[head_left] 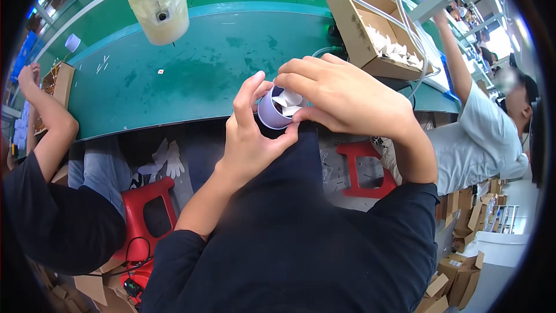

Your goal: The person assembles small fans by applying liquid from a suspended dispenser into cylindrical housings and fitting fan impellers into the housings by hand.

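Note:
My left hand (250,133) grips a small white round cup-like part (270,115) from the left and below, thumb and fingers around its rim. My right hand (341,95) arches over the same part from the right, fingertips pressing white folded pieces (288,100) into its opening. Both hands hover over my lap, just in front of the green conveyor belt (191,69). The far side of the part is hidden by my right fingers.
An open cardboard box (362,32) of white pieces sits on the belt at the right, with clear hoses above it. A translucent plastic container (156,0) hangs over the belt. Co-workers sit at left (46,139) and right (480,133). Red stools (145,203) and cartons stand on the floor.

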{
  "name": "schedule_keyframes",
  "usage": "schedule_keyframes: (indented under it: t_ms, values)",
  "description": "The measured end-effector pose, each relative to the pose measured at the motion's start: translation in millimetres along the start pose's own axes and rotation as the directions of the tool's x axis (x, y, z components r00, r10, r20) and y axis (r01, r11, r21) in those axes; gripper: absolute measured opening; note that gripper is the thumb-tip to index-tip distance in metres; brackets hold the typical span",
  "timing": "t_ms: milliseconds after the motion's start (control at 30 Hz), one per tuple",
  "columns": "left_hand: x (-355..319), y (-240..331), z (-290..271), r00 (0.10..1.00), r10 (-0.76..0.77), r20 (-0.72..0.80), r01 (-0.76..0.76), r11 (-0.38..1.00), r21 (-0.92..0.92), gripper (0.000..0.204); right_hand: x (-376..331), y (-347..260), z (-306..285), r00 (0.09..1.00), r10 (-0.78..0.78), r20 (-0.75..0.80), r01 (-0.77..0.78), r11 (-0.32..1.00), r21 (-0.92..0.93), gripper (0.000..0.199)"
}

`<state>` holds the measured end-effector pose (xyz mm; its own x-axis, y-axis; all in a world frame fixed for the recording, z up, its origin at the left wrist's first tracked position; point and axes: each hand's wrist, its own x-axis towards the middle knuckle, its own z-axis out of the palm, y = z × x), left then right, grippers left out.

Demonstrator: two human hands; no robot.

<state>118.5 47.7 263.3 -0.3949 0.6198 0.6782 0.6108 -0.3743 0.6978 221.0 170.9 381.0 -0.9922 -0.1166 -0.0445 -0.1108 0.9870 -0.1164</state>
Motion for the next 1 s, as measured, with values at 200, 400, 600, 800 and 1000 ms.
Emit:
schedule_keyframes:
  t_ms: [200,400,600,800,1000]
  values:
    - [-2.9,-1.7,0.9,1.000,0.027,0.012,-0.027,1.000,-0.007,0.086,-2.6,-0.7,-1.5,0.983,-0.013,-0.184,0.017,1.000,0.017,0.032]
    - [-5.8,-1.7,2.3,0.997,0.075,0.012,-0.075,0.997,0.025,0.087,-1.2,-3.9,7.0,0.992,-0.016,-0.124,0.021,0.999,0.040,0.024]
    - [-6.5,-2.9,3.6,0.997,0.079,-0.011,-0.079,0.996,0.037,0.087,-0.2,-3.7,7.6,0.993,-0.012,-0.119,0.018,0.999,0.050,0.023]
    - [-8.6,-7.3,5.2,0.994,0.099,-0.042,-0.099,0.995,0.001,0.086,3.2,-4.3,10.3,0.995,-0.024,-0.100,0.026,1.000,0.014,0.021]
    - [-10.0,-10.1,6.5,0.995,0.094,-0.044,-0.092,0.995,0.039,0.086,4.5,-2.0,20.0,0.992,-0.035,-0.123,0.028,0.998,-0.059,0.020]
